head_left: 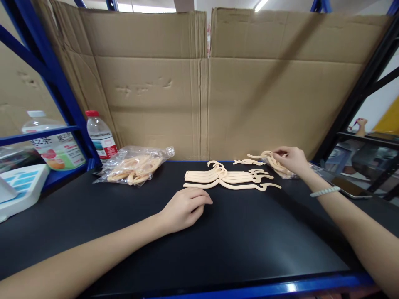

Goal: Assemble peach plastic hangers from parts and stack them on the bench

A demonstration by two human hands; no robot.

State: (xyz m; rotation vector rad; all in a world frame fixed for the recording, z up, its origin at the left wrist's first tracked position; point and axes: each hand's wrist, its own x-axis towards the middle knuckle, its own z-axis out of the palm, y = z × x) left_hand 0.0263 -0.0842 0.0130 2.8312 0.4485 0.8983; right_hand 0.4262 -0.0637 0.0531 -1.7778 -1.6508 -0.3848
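We are seeing the fingers of the right hand pinching together on a cream plastic hanger at the top of a small heap lying on clear film at the far right of the black tabletop; the thumb and forefinger are closing on the piece near its curved end, though we cannot tell whether it is lifting clear of the heap. The left hand is resting palm down on the tabletop with its fingers lying loosely curled and close together, holding nothing, their tips pointing toward a neat stack of hangers just beyond them. That stack is sitting near the middle of the tabletop, hooks gathered at its centre, with a few loose hangers lying just behind it. A beaded bracelet is circling the right wrist. At the far left a clear bag of hangers is lying on the tabletop, and behind it a water bottle with a red cap is standing upright beside a blue shelf post. Flattened cardboard is standing along the back. A larger drink bottle is sitting on the neighbouring shelf at the left.
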